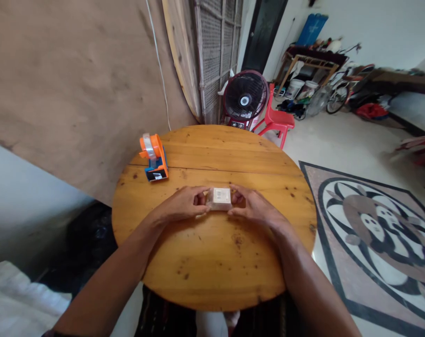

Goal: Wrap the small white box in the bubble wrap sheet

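Observation:
A small pale box [221, 200] with printing on its top rests on the round wooden table [226, 257]. Its left end looks shiny, as if covered with clear film or tape. At that end my left hand [184, 202] curls its thumb and fingers around the box. My right hand [253, 206] closes on the opposite end in the same way, fingers at the back and thumb in front. Beyond my left hand stands an orange and blue tape dispenser [156, 159] carrying a roll of clear tape.
A wall and a leaning wooden board [179, 51] border the table on the left. Behind it are a floor fan [245, 98] and a red plastic chair [278, 119]. A panda-patterned floor design [377, 234] lies to the right. Farther back stands a bicycle [338, 97].

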The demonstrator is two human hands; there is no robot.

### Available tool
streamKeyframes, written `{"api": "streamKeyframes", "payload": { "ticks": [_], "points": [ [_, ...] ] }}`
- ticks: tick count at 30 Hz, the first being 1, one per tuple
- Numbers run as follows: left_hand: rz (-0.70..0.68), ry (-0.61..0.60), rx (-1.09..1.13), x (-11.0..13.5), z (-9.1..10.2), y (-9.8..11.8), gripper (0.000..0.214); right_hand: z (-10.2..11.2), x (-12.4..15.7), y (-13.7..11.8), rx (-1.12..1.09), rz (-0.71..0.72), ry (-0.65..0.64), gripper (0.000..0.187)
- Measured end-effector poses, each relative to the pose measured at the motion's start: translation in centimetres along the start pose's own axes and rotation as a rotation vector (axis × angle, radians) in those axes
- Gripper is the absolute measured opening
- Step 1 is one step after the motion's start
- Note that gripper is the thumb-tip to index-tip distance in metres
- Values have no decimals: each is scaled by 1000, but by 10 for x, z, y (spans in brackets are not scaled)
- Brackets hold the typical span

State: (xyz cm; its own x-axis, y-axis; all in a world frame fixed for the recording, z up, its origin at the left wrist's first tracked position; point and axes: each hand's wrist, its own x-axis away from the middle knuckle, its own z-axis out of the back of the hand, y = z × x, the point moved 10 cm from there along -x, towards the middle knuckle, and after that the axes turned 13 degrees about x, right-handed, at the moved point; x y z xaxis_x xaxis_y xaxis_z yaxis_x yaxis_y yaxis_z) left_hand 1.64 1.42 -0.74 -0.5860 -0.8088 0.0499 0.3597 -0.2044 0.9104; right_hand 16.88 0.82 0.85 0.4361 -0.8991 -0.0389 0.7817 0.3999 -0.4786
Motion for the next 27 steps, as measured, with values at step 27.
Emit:
{"api": "streamKeyframes", "payload": {
  "ticks": [27],
  "points": [
    [-163,116,-80,-4,3,17,68,34,7,-52,309,260,568,12]
  ]
}}
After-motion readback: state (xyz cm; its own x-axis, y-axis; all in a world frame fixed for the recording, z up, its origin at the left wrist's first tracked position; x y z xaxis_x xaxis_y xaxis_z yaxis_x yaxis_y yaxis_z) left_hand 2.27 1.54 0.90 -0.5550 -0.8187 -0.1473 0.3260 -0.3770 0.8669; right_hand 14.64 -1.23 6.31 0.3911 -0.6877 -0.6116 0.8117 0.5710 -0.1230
